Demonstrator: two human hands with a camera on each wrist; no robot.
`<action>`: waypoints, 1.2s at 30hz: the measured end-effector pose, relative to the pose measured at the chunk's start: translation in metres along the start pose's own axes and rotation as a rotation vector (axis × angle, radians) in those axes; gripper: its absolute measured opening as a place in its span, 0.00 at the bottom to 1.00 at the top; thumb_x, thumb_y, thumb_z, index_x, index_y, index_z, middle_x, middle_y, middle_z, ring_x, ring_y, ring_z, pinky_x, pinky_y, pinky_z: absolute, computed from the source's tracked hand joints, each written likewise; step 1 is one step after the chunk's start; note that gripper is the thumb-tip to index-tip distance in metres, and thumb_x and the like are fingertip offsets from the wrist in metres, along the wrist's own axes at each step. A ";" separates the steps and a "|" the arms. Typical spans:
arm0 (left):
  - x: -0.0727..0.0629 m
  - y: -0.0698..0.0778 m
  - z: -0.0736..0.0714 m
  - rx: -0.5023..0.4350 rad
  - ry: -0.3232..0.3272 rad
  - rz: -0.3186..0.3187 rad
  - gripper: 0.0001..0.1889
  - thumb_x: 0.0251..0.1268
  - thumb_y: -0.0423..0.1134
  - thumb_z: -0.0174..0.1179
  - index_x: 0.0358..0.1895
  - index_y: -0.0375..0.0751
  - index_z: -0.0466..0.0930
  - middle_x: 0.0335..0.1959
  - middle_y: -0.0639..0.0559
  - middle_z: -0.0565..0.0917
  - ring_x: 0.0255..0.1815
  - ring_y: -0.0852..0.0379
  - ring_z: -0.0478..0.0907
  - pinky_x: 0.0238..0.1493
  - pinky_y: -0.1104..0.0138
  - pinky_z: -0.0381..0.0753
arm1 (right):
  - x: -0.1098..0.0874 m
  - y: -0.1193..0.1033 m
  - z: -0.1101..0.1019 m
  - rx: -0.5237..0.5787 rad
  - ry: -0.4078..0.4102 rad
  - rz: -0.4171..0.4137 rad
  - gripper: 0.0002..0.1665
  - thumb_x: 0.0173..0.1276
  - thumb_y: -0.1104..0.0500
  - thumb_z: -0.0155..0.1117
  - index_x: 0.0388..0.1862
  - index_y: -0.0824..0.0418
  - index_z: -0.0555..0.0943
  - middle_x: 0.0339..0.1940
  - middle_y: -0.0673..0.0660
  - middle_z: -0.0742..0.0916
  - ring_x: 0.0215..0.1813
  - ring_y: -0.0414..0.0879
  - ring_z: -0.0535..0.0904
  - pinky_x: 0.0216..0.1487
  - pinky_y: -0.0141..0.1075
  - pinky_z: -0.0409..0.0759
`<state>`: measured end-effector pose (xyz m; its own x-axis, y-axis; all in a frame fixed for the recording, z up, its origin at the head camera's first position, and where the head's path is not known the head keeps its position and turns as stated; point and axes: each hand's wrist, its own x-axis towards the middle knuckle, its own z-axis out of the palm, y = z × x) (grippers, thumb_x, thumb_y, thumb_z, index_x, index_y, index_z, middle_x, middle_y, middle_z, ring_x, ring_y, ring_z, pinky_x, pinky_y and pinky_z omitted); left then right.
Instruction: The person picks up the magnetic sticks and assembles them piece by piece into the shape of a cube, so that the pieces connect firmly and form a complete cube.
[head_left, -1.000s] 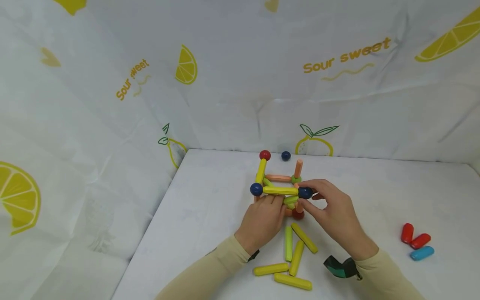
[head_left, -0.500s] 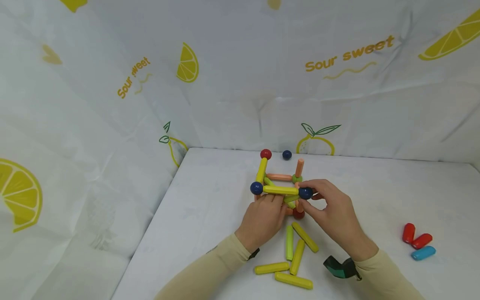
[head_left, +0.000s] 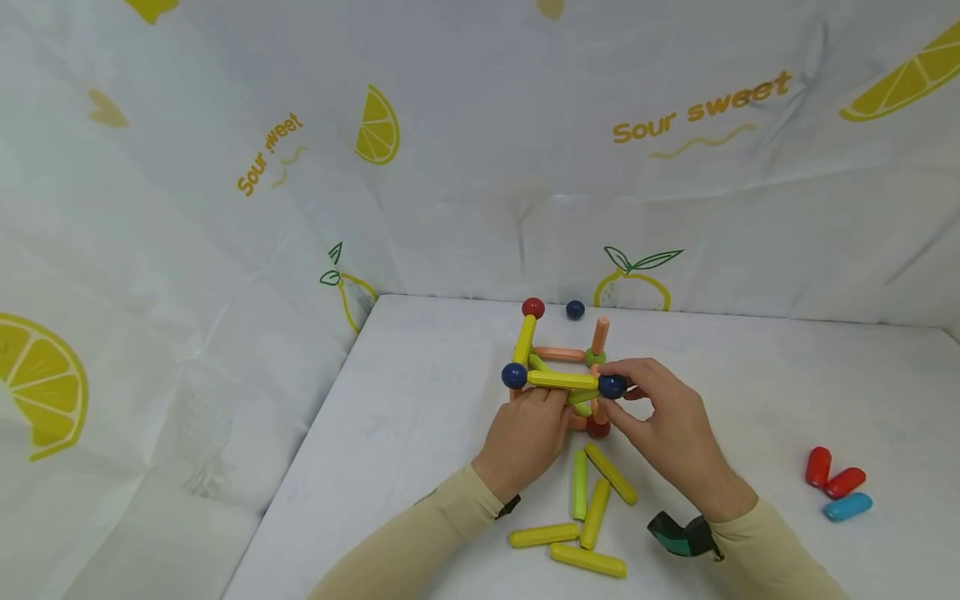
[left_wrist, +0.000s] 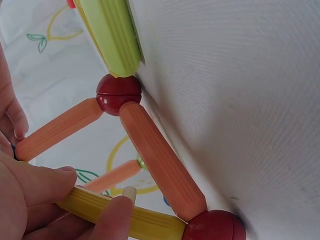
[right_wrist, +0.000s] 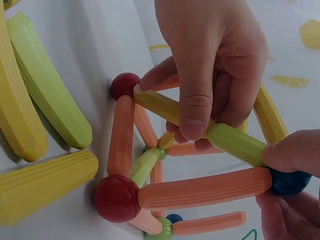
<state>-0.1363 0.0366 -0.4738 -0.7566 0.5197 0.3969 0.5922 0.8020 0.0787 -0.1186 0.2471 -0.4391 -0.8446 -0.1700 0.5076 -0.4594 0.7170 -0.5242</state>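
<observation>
A magnetic stick-and-ball frame of yellow, green and orange sticks stands on the table (head_left: 420, 392). My left hand (head_left: 525, 437) reaches into its near side and pinches a slanting yellow stick (right_wrist: 162, 106) between thumb and fingers. That stick runs from a red ball (right_wrist: 125, 86) and meets a light green stick (right_wrist: 237, 144) end to end. With thumb and fingers, my right hand (head_left: 671, 425) grips the dark blue ball (head_left: 612, 387) at the upper right corner. A yellow top bar (head_left: 562, 381) and an orange stick (right_wrist: 205, 188) join this ball.
Several loose yellow sticks (head_left: 588, 561) and a light green stick (head_left: 580, 485) lie in front of the frame. Two short red pieces (head_left: 818, 467) and a blue one (head_left: 847, 507) are at the right. Behind the frame sits a loose dark blue ball (head_left: 575, 310).
</observation>
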 end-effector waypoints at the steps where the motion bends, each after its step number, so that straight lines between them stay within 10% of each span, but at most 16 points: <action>1: 0.000 0.000 0.000 -0.003 0.002 0.001 0.11 0.79 0.44 0.66 0.55 0.43 0.85 0.40 0.55 0.89 0.36 0.62 0.86 0.38 0.73 0.88 | 0.000 0.000 0.000 0.000 0.000 0.000 0.34 0.58 0.67 0.86 0.63 0.52 0.85 0.54 0.51 0.89 0.47 0.43 0.88 0.47 0.38 0.90; 8: 0.000 0.002 -0.006 0.004 0.000 -0.015 0.14 0.79 0.46 0.66 0.57 0.42 0.83 0.42 0.55 0.89 0.36 0.63 0.85 0.38 0.74 0.87 | 0.002 0.004 -0.002 0.047 -0.009 0.015 0.35 0.62 0.60 0.85 0.68 0.51 0.83 0.56 0.51 0.89 0.49 0.44 0.87 0.49 0.33 0.89; 14: -0.031 0.005 -0.040 -0.107 0.083 -0.034 0.10 0.77 0.46 0.67 0.51 0.45 0.85 0.40 0.56 0.89 0.34 0.64 0.84 0.35 0.78 0.85 | 0.013 0.021 -0.008 0.114 -0.054 0.171 0.28 0.82 0.52 0.64 0.77 0.55 0.76 0.61 0.58 0.90 0.57 0.53 0.87 0.56 0.25 0.81; 20: -0.050 -0.024 -0.027 -0.361 -0.028 -0.349 0.08 0.72 0.40 0.71 0.47 0.39 0.88 0.30 0.54 0.89 0.27 0.67 0.81 0.30 0.77 0.80 | 0.047 0.076 0.004 0.178 -0.304 0.400 0.29 0.85 0.58 0.51 0.81 0.61 0.68 0.72 0.66 0.83 0.70 0.65 0.82 0.67 0.62 0.83; 27: -0.028 -0.047 0.001 -0.647 -0.284 -0.638 0.15 0.73 0.43 0.70 0.48 0.31 0.90 0.21 0.54 0.86 0.20 0.62 0.80 0.24 0.69 0.77 | 0.066 0.118 0.028 0.301 -0.609 0.502 0.35 0.80 0.61 0.50 0.84 0.63 0.65 0.80 0.69 0.76 0.79 0.69 0.73 0.73 0.65 0.77; 36: 0.011 -0.083 0.001 -0.706 -0.335 -0.738 0.16 0.78 0.40 0.66 0.58 0.30 0.87 0.31 0.50 0.91 0.30 0.59 0.88 0.34 0.69 0.85 | 0.047 0.107 0.015 0.235 -0.566 0.486 0.25 0.82 0.58 0.57 0.74 0.62 0.79 0.70 0.69 0.84 0.63 0.62 0.82 0.50 0.40 0.84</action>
<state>-0.1945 -0.0241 -0.4766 -0.9667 0.1175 -0.2274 -0.0966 0.6550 0.7494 -0.2111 0.3059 -0.4815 -0.9486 -0.2380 -0.2088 0.0050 0.6483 -0.7614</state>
